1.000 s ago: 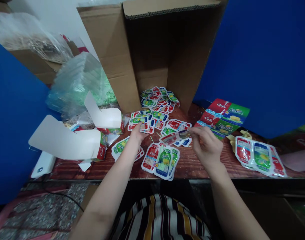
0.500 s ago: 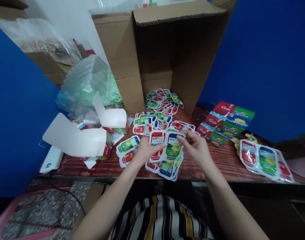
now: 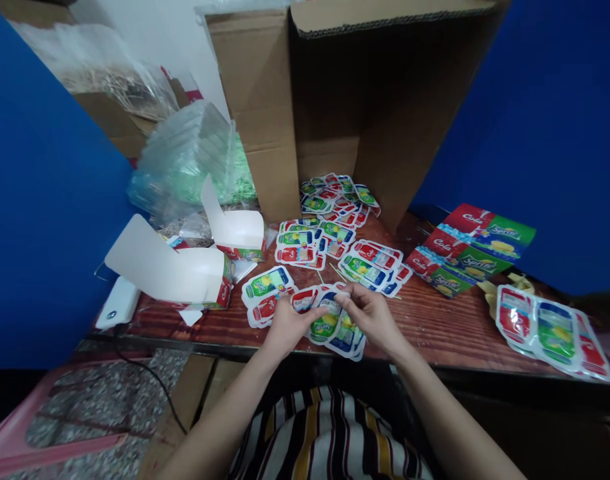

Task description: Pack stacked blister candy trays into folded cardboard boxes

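Observation:
My left hand [image 3: 291, 327] pinches the left edge of a red and green Cola and Sprite packet [image 3: 325, 327]. The fingers of my right hand [image 3: 373, 319] are closed on its right upper edge. The packet sits low over a stack of similar packets [image 3: 349, 343] near the table's front edge; whether it touches them I cannot tell. Close to my left hand lies another small stack of packets [image 3: 261, 287]. Beyond my right hand is a fanned stack [image 3: 369, 263], and more packets [image 3: 295, 245] lie farther back.
A tall cardboard box [image 3: 257, 120] stands open, with loose packets [image 3: 335, 197] spilling from its base. Open white-lined cartons [image 3: 197, 277] stand left. Printed Cola and Sprite cartons [image 3: 465, 250] are stacked right, near a larger three-part pack [image 3: 555, 333]. Blue panels [image 3: 545, 133] flank the table [image 3: 435, 333].
Both hands have lowered the packet toward the front stack, tilting it. The fanned stack behind is now more exposed. The whole view has shifted, so the surroundings appear farther right.

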`<state>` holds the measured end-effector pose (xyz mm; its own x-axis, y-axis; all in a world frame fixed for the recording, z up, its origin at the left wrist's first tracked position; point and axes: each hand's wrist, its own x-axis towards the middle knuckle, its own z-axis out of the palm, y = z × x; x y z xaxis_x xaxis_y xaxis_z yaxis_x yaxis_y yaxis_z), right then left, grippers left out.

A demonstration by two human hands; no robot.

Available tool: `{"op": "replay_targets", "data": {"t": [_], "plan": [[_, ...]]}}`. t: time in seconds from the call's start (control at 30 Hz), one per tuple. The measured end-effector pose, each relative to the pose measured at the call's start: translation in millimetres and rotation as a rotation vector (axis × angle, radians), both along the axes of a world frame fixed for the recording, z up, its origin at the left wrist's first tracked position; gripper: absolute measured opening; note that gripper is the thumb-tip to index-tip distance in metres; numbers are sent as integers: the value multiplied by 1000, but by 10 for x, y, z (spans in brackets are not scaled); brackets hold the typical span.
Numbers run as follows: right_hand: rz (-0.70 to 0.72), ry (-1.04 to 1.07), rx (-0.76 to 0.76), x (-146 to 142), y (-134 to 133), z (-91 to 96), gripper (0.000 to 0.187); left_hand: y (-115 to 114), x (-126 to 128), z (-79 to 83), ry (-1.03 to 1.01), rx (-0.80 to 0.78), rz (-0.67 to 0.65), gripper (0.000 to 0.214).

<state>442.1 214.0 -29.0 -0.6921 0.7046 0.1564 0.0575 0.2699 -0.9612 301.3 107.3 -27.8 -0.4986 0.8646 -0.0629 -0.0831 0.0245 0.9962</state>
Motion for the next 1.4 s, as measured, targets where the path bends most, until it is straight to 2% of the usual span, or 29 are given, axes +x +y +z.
{"op": "replay_targets", "data": {"t": [0.07, 0.13, 0.23, 0.33, 0.47, 0.63, 0.77, 0.9, 0.97, 1.1, 1.27, 1.4], "plan": [[82, -41, -13, 3, 30, -6, 34, -100, -13, -17, 3, -6, -2, 27], [84, -99, 31, -11, 163, -29, 37, -187, -31, -16, 16, -15, -12, 24], [-55, -444, 296, -109, 488, -116, 37, -266, -55, -2, 29, -18, -7, 24], [-126, -784, 495, -279, 769, -230, 25, -296, -70, -5, 26, -32, 30, 25], [-64, -948, 552, -517, 890, -298, 26, -314, -66, -48, 6, -40, 42, 23], [64, -1128, 589, -771, 902, -231, 52, -307, -48, -80, -49, 0, 21, 25], [142, -1201, 601, -901, 917, -187, 66, -274, -42, -44, -46, 15, 71, 26], [151, -1220, 626, -897, 907, -172, 77, -255, -44, -29, -51, 11, 93, 24], [155, -1212, 640, -855, 908, -167, 74, -248, -44, -35, -71, 19, 84, 24], [164, -1175, 673, -765, 923, -186, 57, -235, -26, -34, -105, 40, 100, 27], [152, -1115, 712, -717, 931, -272, 59, -244, 37, -2, -202, 45, 81, 30], [143, -1069, 714, -703, 957, -336, 52, -237, 62, -13, -201, 42, 66, 32]]}}
